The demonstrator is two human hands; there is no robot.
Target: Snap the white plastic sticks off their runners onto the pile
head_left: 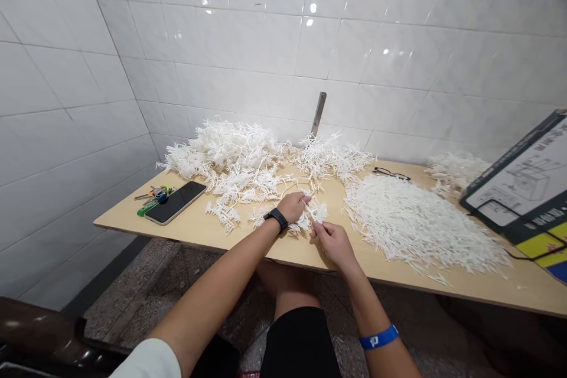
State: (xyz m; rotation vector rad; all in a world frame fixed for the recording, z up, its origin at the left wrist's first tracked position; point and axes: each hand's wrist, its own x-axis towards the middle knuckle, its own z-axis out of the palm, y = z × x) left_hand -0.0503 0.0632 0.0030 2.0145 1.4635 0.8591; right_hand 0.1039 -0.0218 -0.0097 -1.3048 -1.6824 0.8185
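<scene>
My left hand, with a black watch on its wrist, is closed around a stem of a white branched plastic sprue just above the table's near edge. To its right, my right hand has thumb and forefinger pinched together at the lower tips of the same sprue. What exactly lies between those fingertips is too small to tell. Behind both hands spreads a tangled heap of white branched sprues. A broad pile of loose, thin white plastic pieces lies to the right of my right hand.
On the left of the wooden table are a phone and keys. Black-framed glasses lie behind the loose pile. A printed box leans at the right. A metal strip rises by the tiled wall.
</scene>
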